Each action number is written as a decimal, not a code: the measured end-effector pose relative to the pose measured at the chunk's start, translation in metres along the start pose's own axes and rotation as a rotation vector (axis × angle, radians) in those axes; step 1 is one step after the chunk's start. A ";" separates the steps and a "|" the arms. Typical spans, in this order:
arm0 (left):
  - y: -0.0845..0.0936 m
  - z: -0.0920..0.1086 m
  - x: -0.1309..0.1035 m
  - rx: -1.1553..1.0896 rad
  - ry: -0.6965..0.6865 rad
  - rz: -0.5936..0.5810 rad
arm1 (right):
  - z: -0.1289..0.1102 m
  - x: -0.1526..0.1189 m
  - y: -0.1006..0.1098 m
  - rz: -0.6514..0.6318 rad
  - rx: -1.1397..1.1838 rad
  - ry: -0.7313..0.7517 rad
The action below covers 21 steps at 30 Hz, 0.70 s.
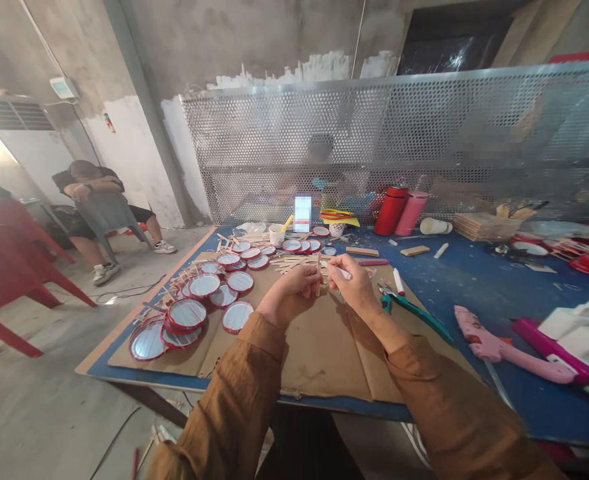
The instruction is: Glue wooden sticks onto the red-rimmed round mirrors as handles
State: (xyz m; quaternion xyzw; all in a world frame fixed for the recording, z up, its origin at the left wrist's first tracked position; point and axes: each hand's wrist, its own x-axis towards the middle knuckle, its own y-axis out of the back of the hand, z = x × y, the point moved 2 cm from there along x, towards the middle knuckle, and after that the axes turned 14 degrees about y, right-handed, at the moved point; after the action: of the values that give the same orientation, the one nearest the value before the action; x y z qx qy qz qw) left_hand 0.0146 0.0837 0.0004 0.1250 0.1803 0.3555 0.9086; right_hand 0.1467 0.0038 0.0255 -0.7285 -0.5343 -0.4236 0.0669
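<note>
Currently, left hand (297, 285): pinching a thin wooden stick (318, 275), roughly upright.
Right hand (355, 285): narrow grip on a white pen (345, 274); whether the pen touches the stick, cannot tell.
Stick location: between the hands, above the far part of the cardboard (319, 363).
Discs (237, 317): many, red-rimmed, left side of the cardboard, some overlapping or piled.
Loose sticks (291, 263): scattered just beyond the hands.
Marker (399, 283): white, right of the right hand, beside the cutters (427, 317) with teal handles.
Pink gun (511, 354): near right on the blue table (454, 287), purple gun (530, 333) just beside it.
Far edge: cup (276, 236) left, lit phone (303, 215) middle, red bottle (390, 213) and pink bottle (411, 215) right.
Wood stack (484, 227): far right.
Screen (254, 147): perforated metal, past the table.
Far left: person (88, 183) seated, arms folded over a grey chair (99, 213).
Red chair (11, 260): left, nearer.
</note>
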 end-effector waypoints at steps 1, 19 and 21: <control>0.000 0.001 -0.001 0.000 0.006 -0.003 | 0.000 0.000 0.000 -0.003 -0.003 0.002; 0.000 0.004 -0.004 0.036 -0.027 0.012 | -0.002 0.000 -0.001 -0.016 0.008 0.019; -0.001 0.004 -0.004 0.022 -0.021 0.013 | -0.002 0.000 -0.001 -0.022 -0.002 0.022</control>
State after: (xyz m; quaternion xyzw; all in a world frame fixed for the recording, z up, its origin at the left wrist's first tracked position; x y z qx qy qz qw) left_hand 0.0139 0.0800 0.0052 0.1401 0.1737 0.3579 0.9067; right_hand 0.1443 0.0029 0.0262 -0.7177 -0.5412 -0.4329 0.0675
